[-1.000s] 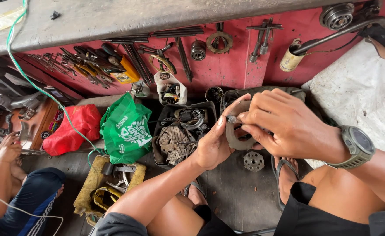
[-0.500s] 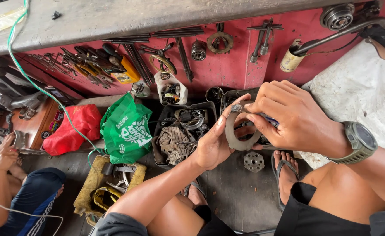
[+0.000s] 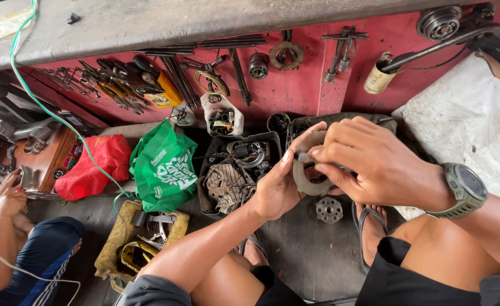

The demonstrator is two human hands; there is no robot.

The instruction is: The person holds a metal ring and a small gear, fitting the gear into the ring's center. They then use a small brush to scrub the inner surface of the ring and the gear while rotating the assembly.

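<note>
The left hand (image 3: 278,190) was curled about the near rim of one grey metal ring (image 3: 308,170), thumb and fingers closed on it, holding it upright above the floor. The right hand (image 3: 369,161) lay over the ring's far side, its fingertips (image 3: 318,153) pinched on a small dark part at the top edge; what that part was could not be told. One watch (image 3: 462,190) sat on the right wrist.

Just below the ring, one small toothed gear (image 3: 329,209) lay on the floor, beside one sandalled foot (image 3: 369,226). Left of the ring stood one black tray (image 3: 238,170) of mixed parts and a rag. Further left of the ring were one green bag (image 3: 164,167) and one red bag (image 3: 94,167), side by side. Another person's hands (image 3: 9,195) worked well to the left.

Beyond the ring, the red panel (image 3: 301,90) carried hung tools, one bearing (image 3: 258,65) and one cream tin (image 3: 378,78).
</note>
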